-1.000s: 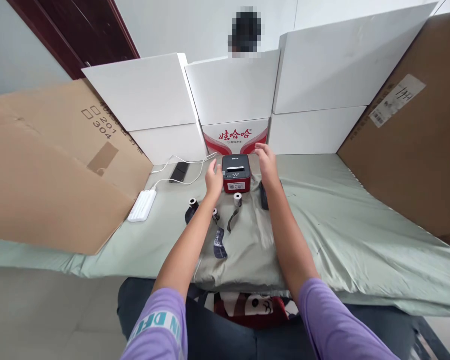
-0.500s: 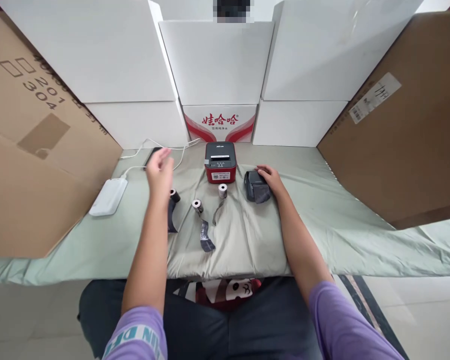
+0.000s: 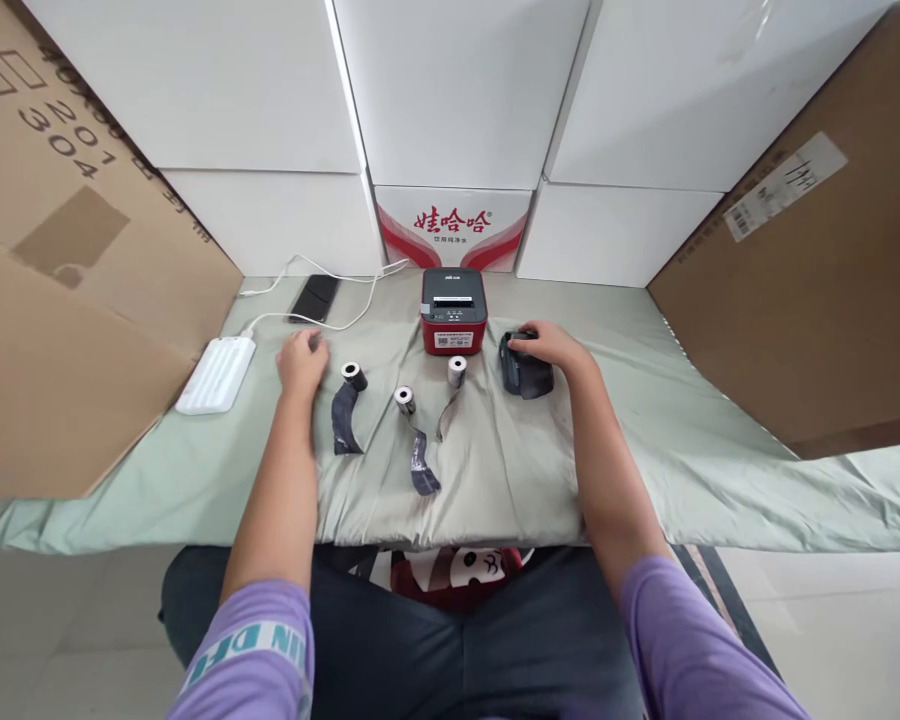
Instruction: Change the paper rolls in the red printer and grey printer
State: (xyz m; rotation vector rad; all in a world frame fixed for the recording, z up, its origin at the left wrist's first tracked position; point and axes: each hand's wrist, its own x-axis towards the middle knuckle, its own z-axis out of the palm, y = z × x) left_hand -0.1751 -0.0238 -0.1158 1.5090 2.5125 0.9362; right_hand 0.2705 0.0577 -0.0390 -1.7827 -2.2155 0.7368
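My left hand [image 3: 302, 362] rests on the cloth left of the paper rolls, fingers curled; a small dark patch shows at the fingertips, too small to name. My right hand [image 3: 559, 345] grips the top right of a small black portable printer [image 3: 534, 378], whose dark front flap hangs toward me. Between the hands stand three small rolls of receipt paper: a left roll [image 3: 354, 376], a middle roll [image 3: 404, 400] and a right roll [image 3: 457, 371], each with a strip trailing toward me. Behind them sits a red and black receipt printer [image 3: 454, 312].
A black phone [image 3: 315, 298] lies at the back left beside a white cable. That cable runs to a white power bank [image 3: 216, 375]. White boxes [image 3: 450, 90] wall off the back. Cardboard panels stand at the left [image 3: 67, 330] and right [image 3: 810, 300]. Green cloth [image 3: 495, 480] covers the table.
My left hand has come down from near the phone onto the cloth, uncovering the phone and left roll. My right hand has shifted over the portable printer's top. The view has tilted slightly.
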